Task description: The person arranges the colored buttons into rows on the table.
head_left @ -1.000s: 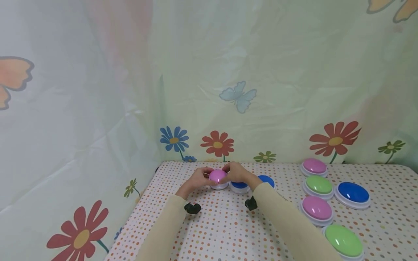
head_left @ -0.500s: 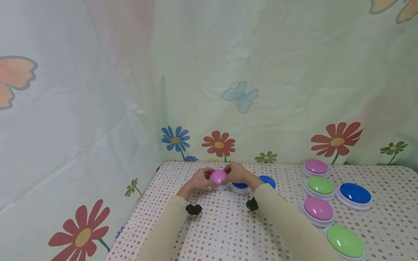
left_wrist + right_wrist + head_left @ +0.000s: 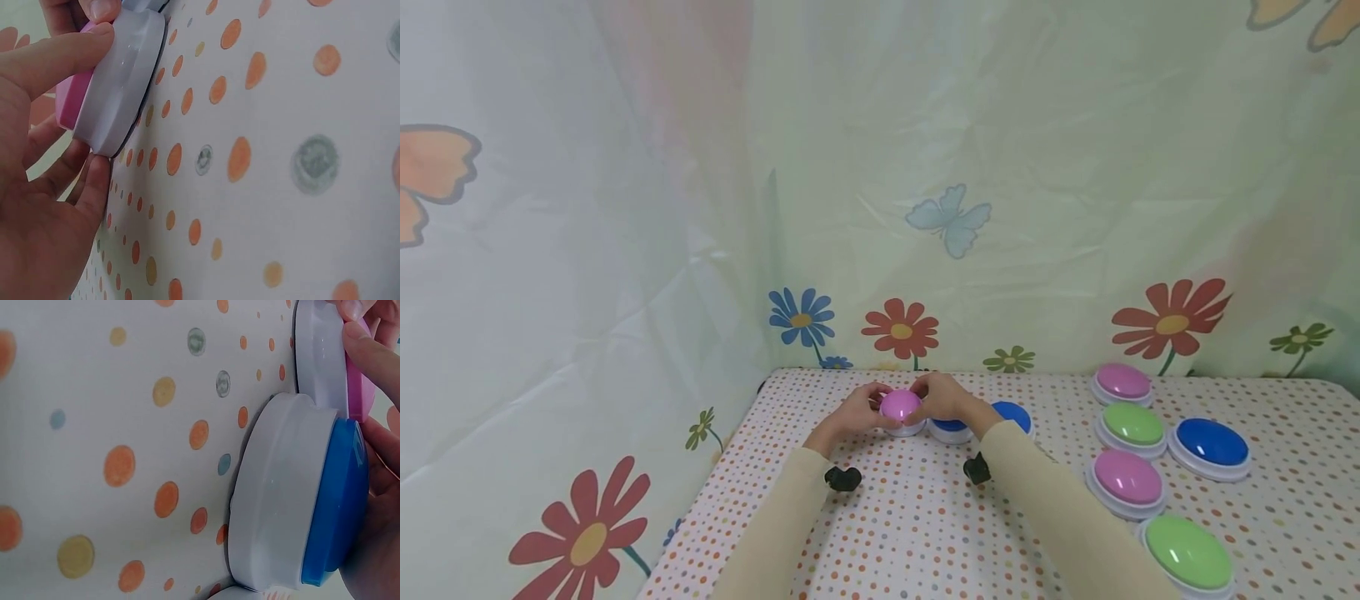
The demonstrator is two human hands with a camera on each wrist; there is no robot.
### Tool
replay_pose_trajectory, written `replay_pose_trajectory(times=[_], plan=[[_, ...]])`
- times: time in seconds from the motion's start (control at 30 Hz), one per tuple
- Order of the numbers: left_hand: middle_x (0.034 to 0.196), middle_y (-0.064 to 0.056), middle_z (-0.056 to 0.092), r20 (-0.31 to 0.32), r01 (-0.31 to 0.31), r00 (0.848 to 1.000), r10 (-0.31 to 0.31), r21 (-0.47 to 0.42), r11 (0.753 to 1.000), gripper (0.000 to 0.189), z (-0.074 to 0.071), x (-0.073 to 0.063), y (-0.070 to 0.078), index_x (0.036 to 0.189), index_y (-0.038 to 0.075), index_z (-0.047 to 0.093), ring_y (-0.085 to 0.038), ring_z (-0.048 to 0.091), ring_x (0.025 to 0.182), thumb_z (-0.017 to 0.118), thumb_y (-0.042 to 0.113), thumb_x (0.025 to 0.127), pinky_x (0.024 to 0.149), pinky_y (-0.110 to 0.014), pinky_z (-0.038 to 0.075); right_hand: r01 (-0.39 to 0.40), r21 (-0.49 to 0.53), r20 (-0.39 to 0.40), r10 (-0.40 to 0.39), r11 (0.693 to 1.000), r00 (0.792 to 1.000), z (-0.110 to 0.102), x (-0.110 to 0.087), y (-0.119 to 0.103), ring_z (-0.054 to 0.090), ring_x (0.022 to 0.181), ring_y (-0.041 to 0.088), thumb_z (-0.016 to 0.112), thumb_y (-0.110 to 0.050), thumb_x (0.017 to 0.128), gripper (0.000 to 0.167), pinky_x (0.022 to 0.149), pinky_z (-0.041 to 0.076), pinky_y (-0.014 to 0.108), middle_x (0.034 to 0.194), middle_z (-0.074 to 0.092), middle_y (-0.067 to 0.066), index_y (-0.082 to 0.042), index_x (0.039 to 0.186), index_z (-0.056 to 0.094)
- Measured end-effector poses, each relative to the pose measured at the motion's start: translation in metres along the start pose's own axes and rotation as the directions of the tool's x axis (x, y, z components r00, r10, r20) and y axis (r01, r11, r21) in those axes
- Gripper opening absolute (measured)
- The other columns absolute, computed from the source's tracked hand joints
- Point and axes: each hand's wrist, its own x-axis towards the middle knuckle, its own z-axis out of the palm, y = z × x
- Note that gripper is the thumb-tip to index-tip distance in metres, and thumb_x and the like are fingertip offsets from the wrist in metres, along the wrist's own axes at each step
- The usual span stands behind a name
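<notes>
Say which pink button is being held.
The leftmost pink button, beside a blue button: the left hand and right hand hold it. No hand touches the far pink button or near pink button at right.

Three pink buttons, three blue, two green.

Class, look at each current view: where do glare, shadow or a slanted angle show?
Head view: small glints on the nearest round green plastic button, and faint sheen on the flower-printed wall sheet; left wrist view: soft grey shadow beside the round pink plastic button, the dotted tabletop steeply slanted; right wrist view: thin dark shadow edging the round blue plastic button.
</notes>
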Motion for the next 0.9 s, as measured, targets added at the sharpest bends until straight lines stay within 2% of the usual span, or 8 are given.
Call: replay_pose_trajectory(times=[0.2, 0.43, 0.57, 0.7, 0.9], plan=[[0.113, -0.004, 0.057, 0.009, -0.009, 1.000, 0.009, -0.001, 1.000, 0.061, 0.001, 0.001, -0.003, 0.130, 0.010, 0.053, -0.023, 0.052, 0.104, 0.083, 0.022, 0.078, 0.087, -0.040, 0.049, -0.011, -0.045, 0.029, 0.012, 0.999, 0.999, 0.000, 0.003, 0.002, 0.058, 0.098, 0.021, 0.088, -0.031, 0.072, 0.056, 0.089, 0.050, 0.042, 0.104, 0.063, 0.004, -0.007, 0.116, 0.064], [0.119, -0.007, 0.056, 0.055, 0.011, 0.998, -0.011, -0.006, 1.000, 0.071, -0.008, -0.002, 0.005, 0.139, 0.008, 0.047, -0.026, 0.053, 0.110, 0.082, 0.021, 0.079, 0.090, -0.042, 0.049, 0.001, -0.094, 0.072, 0.006, 0.996, 0.997, -0.007, 0.002, -0.005, 0.056, 0.110, 0.027, 0.087, -0.034, 0.072, 0.070, 0.094, 0.047, 0.048, 0.120, 0.060, 0.012, -0.003, 0.128, 0.057], [0.128, -0.013, 0.053, 0.047, -0.021, 0.999, 0.021, -0.001, 1.000, 0.071, -0.018, -0.001, 0.009, 0.141, 0.006, 0.045, -0.031, 0.052, 0.116, 0.080, 0.017, 0.081, 0.093, -0.044, 0.048, 0.029, -0.116, 0.095, -0.018, 0.993, 0.995, -0.015, -0.002, -0.008, 0.055, 0.114, 0.030, 0.085, -0.035, 0.074, 0.072, 0.095, 0.046, 0.048, 0.126, 0.058, 0.015, -0.001, 0.131, 0.056], [0.134, -0.019, 0.050, 0.021, -0.075, 0.997, 0.075, -0.001, 0.997, 0.065, -0.027, -0.002, 0.018, 0.140, 0.004, 0.047, -0.036, 0.049, 0.121, 0.077, 0.014, 0.083, 0.095, -0.045, 0.047, 0.082, -0.141, 0.098, -0.069, 0.987, 0.993, -0.025, -0.007, -0.011, 0.055, 0.114, 0.031, 0.084, -0.035, 0.076, 0.072, 0.095, 0.047, 0.046, 0.125, 0.059, 0.016, 0.000, 0.132, 0.055], [0.137, -0.023, 0.047, 0.015, -0.142, 0.990, 0.143, -0.031, 0.989, 0.060, -0.030, -0.004, 0.031, 0.140, 0.004, 0.047, -0.042, 0.045, 0.124, 0.073, 0.015, 0.087, 0.096, -0.047, 0.045, 0.140, -0.189, 0.100, -0.123, 0.972, 0.987, -0.045, -0.021, -0.016, 0.057, 0.112, 0.032, 0.082, -0.032, 0.079, 0.067, 0.091, 0.050, 0.044, 0.121, 0.061, 0.016, 0.001, 0.131, 0.056]])
